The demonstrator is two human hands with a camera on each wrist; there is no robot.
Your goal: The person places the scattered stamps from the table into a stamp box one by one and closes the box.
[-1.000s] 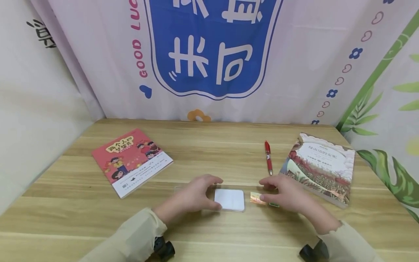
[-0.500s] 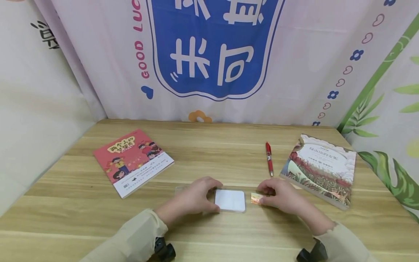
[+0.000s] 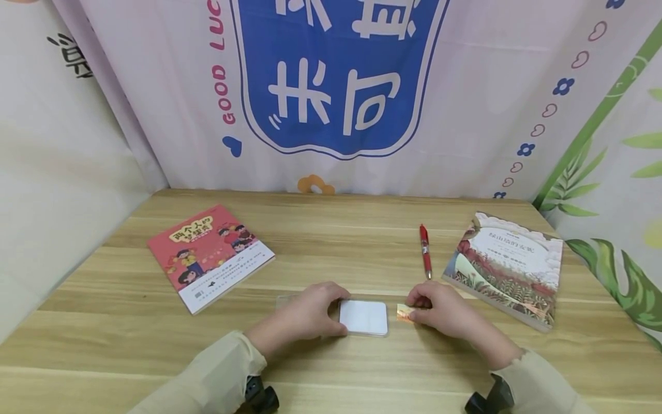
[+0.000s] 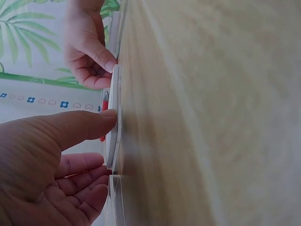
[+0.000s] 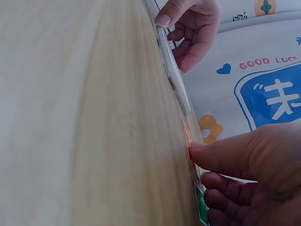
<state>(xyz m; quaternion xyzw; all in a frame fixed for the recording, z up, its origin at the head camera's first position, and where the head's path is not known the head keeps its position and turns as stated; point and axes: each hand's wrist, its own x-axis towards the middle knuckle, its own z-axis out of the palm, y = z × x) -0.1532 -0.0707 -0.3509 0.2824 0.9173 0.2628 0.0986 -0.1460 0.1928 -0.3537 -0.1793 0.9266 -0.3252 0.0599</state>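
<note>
Left grip (image 3: 310, 314): half-spread, holding white case (image 3: 364, 317); right grip (image 3: 443, 309): narrow, pinching orange card (image 3: 403, 313)

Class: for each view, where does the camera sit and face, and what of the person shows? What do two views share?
Head: worn on the head, facing forward and down at table and curtain; left hand, right hand and cream sleeves show.
Left wrist: on that wrist, looking past the white piece toward the person's right; left hand near, right beyond.
Right wrist: on that wrist, looking toward the person's left; right hand near, left beyond.
Shared: head and right wrist views show the blue emblem.
</note>
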